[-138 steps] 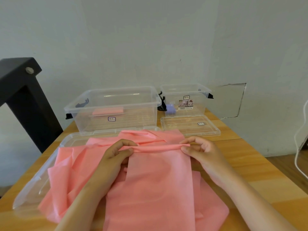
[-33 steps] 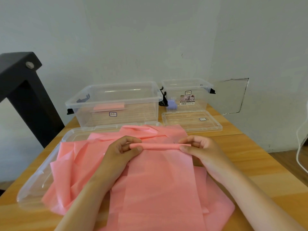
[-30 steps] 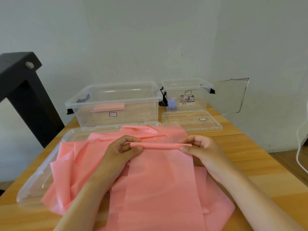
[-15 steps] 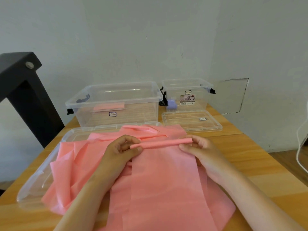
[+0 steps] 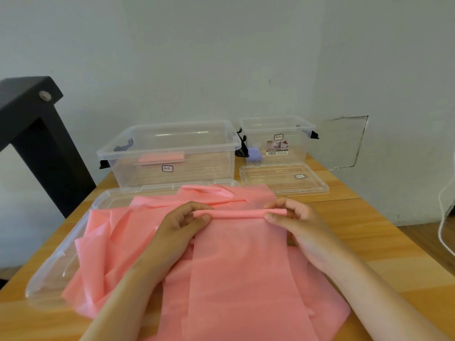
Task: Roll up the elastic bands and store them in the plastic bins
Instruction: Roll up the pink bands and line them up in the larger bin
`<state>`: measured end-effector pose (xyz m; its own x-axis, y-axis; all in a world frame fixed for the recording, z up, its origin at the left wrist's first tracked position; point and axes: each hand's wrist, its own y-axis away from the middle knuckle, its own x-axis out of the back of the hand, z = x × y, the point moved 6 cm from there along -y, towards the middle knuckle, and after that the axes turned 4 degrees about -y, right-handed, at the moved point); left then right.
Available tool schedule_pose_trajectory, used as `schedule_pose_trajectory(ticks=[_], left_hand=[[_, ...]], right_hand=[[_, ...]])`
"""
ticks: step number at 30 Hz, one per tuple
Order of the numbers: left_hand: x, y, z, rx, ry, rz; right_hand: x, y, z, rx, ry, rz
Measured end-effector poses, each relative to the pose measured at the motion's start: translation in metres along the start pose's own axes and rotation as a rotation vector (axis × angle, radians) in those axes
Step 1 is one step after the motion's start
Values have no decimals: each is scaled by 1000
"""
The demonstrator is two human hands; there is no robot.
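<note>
A wide pink elastic band [image 5: 240, 262] lies flat toward me, its far end wound into a thin roll [image 5: 237, 213]. My left hand [image 5: 183, 223] pinches the roll's left end and my right hand [image 5: 293, 217] pinches its right end. More loose pink bands [image 5: 118, 232] are heaped under and left of it. A large clear bin [image 5: 172, 153] at the back holds one rolled pink band [image 5: 161, 157]. A smaller clear bin [image 5: 277, 139] to its right holds a purple roll [image 5: 254, 153].
Two clear lids lie on the wooden table [image 5: 364, 232]: a large lid [image 5: 56, 264] under the pink heap on the left, a small lid [image 5: 283, 178] in front of the small bin. A black frame [image 5: 37, 134] stands at left, a white cable [image 5: 443, 217] at right.
The rolled end has grown slightly thicker and sits level again after tilting up on the right. Both hands keep their hold on its ends.
</note>
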<state>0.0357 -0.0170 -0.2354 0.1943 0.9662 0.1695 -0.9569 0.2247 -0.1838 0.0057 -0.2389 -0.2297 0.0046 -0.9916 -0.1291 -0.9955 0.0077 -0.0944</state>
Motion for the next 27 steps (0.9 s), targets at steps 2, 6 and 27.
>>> schedule_pose_trajectory(ticks=[2, 6, 27], left_hand=[[0, -1, 1, -1, 2, -27], [0, 0, 0, 38, 113, -42], [2, 1, 1, 25, 90, 10]], right_hand=[[-1, 0, 0, 3, -20, -6], [-2, 1, -3, 17, -39, -19], [-3, 0, 3, -34, -40, -49]])
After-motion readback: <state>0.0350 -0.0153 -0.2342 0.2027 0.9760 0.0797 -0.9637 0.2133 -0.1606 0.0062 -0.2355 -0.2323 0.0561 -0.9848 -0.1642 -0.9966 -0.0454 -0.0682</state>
